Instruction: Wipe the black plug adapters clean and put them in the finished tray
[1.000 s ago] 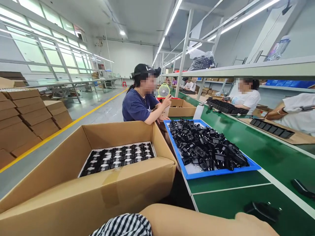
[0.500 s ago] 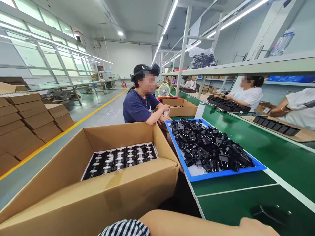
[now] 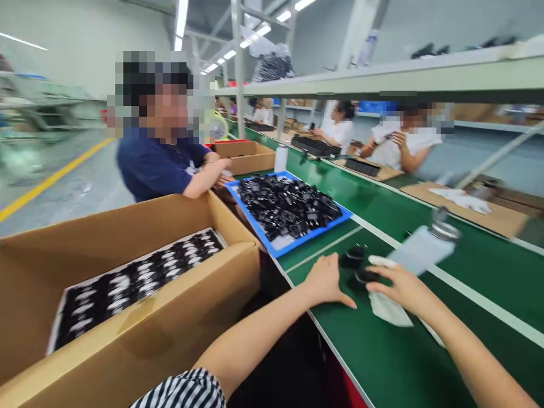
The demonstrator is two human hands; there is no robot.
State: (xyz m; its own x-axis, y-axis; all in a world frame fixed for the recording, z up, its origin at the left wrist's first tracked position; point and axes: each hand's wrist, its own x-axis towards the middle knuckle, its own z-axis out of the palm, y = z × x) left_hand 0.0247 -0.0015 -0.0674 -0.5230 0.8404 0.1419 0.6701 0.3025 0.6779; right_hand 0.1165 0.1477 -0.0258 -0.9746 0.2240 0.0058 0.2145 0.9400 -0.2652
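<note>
My left hand (image 3: pixel 325 283) is over the green table (image 3: pixel 335 334) near its edge, fingers stretched and thumb apart, holding nothing. Just beyond its fingertips is a black plastic part (image 3: pixel 353 256) with small metal pins on top. My right hand (image 3: pixel 395 285) closes its thumb and fingers on another black plastic part (image 3: pixel 364 276), slightly blurred. A white cloth (image 3: pixel 389 309) lies under and around the right hand; whether it is also gripped is unclear. A blue-rimmed tray (image 3: pixel 312 230) beyond the left hand is heaped with black plug parts (image 3: pixel 293 207).
A large cardboard box (image 3: pixel 191 300) with rows of black-and-white pieces (image 3: pixel 140 280) stands at left. A blurred bottle (image 3: pixel 425 249) lies beyond my right hand. A co-worker in a dark blue shirt (image 3: pixel 157 170) leans by the tray; others sit across the table under a shelf (image 3: pixel 382 73).
The view has turned right and down. My left hand, blurred at the lower edge before, now shows open over the table. My right hand, the cloth and the bottle have come into view.
</note>
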